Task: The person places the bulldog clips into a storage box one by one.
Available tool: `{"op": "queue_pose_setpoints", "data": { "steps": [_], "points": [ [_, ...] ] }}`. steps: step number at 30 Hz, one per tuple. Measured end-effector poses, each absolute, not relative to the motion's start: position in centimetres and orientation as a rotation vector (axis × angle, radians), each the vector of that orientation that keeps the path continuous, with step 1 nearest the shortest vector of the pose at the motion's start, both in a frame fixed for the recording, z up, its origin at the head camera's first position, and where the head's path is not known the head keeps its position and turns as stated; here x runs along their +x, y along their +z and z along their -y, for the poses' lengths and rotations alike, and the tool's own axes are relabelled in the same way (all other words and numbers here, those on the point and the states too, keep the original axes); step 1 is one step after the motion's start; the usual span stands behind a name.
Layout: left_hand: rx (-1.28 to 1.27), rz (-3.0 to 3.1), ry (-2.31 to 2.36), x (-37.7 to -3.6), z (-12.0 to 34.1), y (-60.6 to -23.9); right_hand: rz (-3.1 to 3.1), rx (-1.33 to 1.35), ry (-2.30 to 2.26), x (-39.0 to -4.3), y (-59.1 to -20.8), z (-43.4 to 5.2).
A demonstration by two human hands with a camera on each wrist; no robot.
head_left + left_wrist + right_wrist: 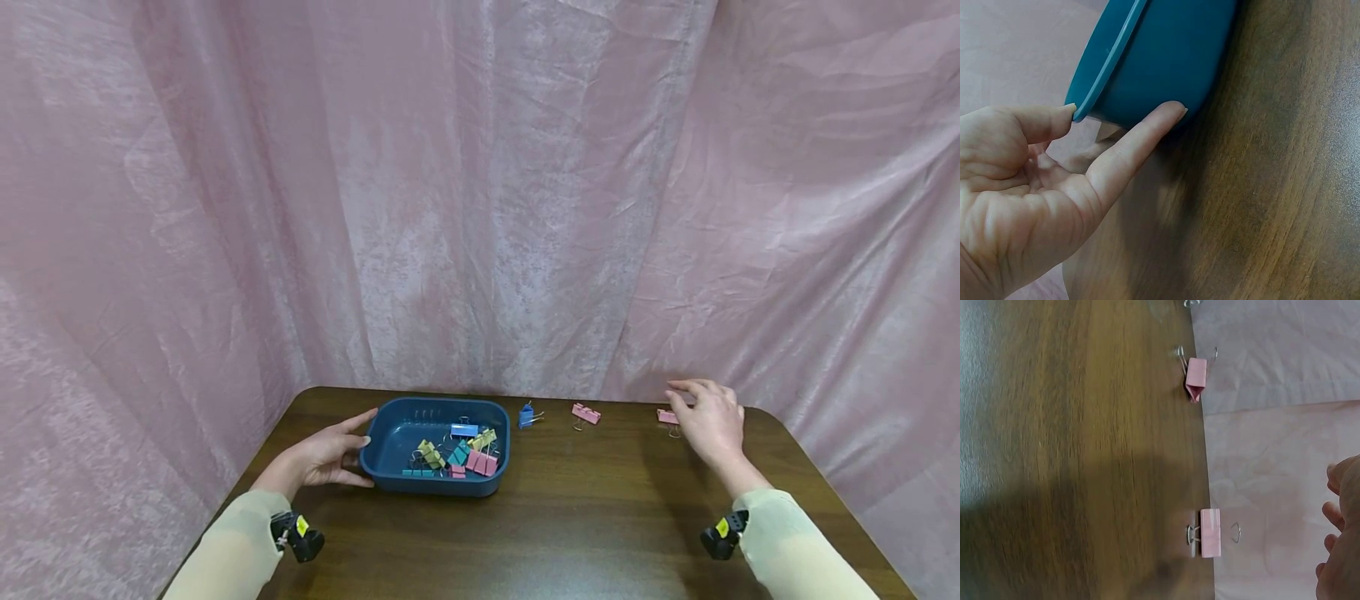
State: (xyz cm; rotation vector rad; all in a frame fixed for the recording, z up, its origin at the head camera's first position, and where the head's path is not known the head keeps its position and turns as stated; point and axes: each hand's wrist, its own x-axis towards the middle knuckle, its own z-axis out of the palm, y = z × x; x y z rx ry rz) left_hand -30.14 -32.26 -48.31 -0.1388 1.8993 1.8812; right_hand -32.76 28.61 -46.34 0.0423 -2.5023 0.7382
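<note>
My left hand [330, 454] rests against the left end of a dark blue plastic tub [442, 487]. In the left wrist view its thumb touches the tub's rim [1110, 62], and a straight finger lies along the outer wall. Inside the tub are several binder clips: blue, yellow, teal and pink. Over at the right, my right hand [708, 417] is held beside and above a pink binder clip [1210, 532], fingers loosely bent, holding nothing. Another pink binder clip [586, 413] and a blue binder clip [527, 415] lie between that hand and the tub.
The loose clips lie along the back edge of the brown wooden table [570, 517]. Pink curtains [480, 208] hang close behind the table and at its sides. A small black wrist camera [300, 537] is strapped to each sleeve.
</note>
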Motion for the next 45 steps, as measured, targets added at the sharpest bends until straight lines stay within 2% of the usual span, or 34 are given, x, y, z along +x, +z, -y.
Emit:
{"op": "queue_pose_setpoints", "data": {
  "steps": [24, 45],
  "points": [
    [-0.143, -1.885, 1.878, -30.3, 32.3, -48.3, 2.624, -0.102, 0.614, -33.4, -47.8, -32.1],
    [-0.104, -1.867, 1.866, -30.3, 32.4, -48.3, 2.83, -0.049, 0.548, -33.6, -49.7, -32.0]
  ]
}}
